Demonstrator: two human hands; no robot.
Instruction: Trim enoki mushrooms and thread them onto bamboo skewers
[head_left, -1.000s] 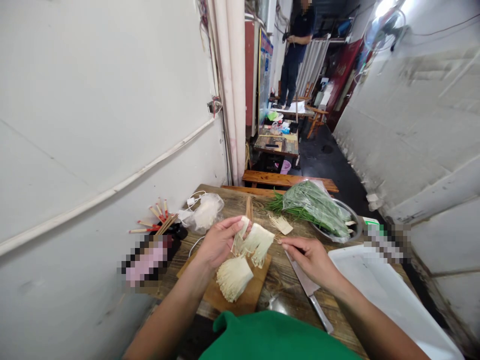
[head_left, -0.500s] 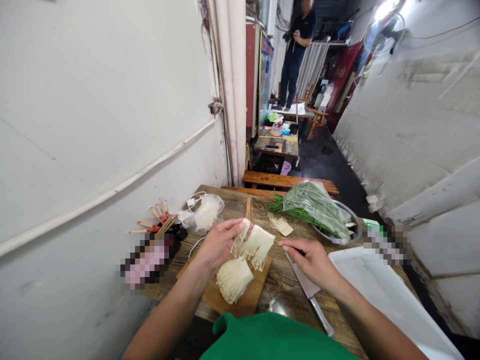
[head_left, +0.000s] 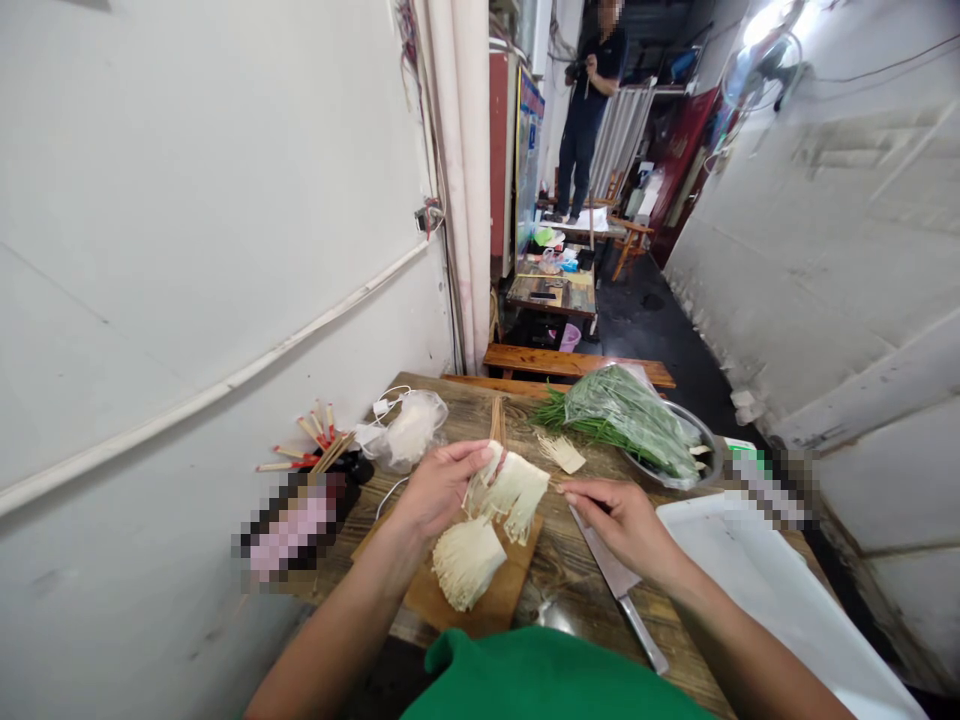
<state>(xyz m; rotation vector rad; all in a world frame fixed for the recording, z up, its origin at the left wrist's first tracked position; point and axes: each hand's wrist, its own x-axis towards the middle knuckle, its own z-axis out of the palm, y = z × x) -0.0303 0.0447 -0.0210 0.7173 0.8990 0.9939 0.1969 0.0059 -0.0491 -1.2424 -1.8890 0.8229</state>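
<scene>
My left hand (head_left: 444, 485) pinches the upper end of a flat bunch of enoki mushrooms (head_left: 519, 490), whose thin stems and caps hang down. My right hand (head_left: 619, 515) grips the end of a thin wooden skewer (head_left: 559, 487) that runs into the bunch from the right; the rest of the skewer is hidden inside. Below, a thicker clump of enoki (head_left: 469, 562) lies on a wooden cutting board (head_left: 510, 592). A smaller enoki piece (head_left: 564, 454) rests on the table behind. Under my right hand lies a cleaver (head_left: 611, 565), its handle toward me.
Loose skewers (head_left: 497, 418) lie at the table's back, near a clear plastic bag (head_left: 414, 428). Green vegetables under plastic (head_left: 630, 415) fill a metal bowl (head_left: 716, 455). A white tray (head_left: 742, 560) stands at right, red-tipped sticks (head_left: 322, 440) at left. A person (head_left: 589, 110) stands farther back.
At my left fingertips, the enoki has shifted slightly and sits closer together along the skewer. Both hands stay almost in place.
</scene>
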